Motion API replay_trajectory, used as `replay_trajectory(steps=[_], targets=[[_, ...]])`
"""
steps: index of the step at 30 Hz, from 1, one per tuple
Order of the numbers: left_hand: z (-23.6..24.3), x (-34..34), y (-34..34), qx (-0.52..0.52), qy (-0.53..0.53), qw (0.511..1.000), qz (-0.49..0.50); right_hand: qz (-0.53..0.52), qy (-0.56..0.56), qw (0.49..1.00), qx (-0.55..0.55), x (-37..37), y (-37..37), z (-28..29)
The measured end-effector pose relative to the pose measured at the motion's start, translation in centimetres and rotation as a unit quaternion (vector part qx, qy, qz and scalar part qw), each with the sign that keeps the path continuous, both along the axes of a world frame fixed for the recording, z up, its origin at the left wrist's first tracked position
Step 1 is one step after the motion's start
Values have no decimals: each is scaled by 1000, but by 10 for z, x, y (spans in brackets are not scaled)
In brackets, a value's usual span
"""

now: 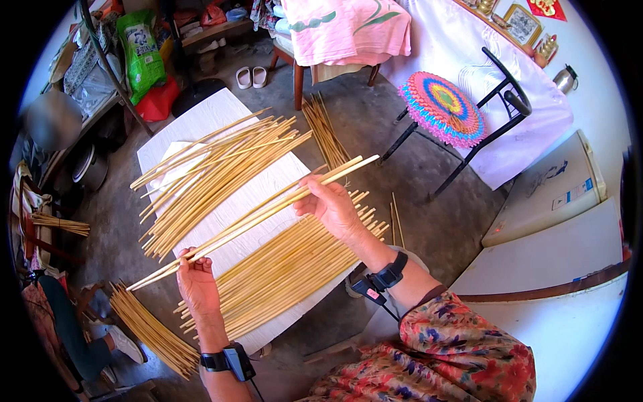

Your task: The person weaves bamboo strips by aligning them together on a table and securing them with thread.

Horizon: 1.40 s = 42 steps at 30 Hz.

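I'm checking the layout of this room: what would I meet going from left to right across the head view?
Green bag → left hand → slippers → right hand → round cushion → flask

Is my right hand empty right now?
No, your right hand is holding long pale sticks between the thumb and fingers.

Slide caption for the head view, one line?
Left hand and right hand hold long thin sticks above a white table spread with more sticks.
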State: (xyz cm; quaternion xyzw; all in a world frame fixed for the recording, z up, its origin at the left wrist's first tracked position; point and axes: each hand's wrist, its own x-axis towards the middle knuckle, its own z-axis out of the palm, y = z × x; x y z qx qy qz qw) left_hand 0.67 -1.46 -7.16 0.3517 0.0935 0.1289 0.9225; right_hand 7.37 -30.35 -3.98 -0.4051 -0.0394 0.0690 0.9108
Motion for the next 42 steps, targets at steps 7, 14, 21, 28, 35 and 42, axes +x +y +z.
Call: replay_trajectory(steps=[7,14,21,28,35,42], targets=[[3,-4,-4,2,3,1000,25,20,-16,1000,1,0,-4,0],[-2,3,-7,60,-34,998,-12,-27,11,998,-59,4,-21,-16],[8,-10,-19,34,-47,997,-42,-21,88,996,7,9,-25,-26],[9,-11,-24,34,-46,998,-27,-9,128,992,-11,11,-24,-34],[11,-11,-17,37,-39,999,1,33,134,986,-97,3,-11,-16],[13,-11,-18,49,-54,997,-13,47,-132,924,-356,-26,32,13]])
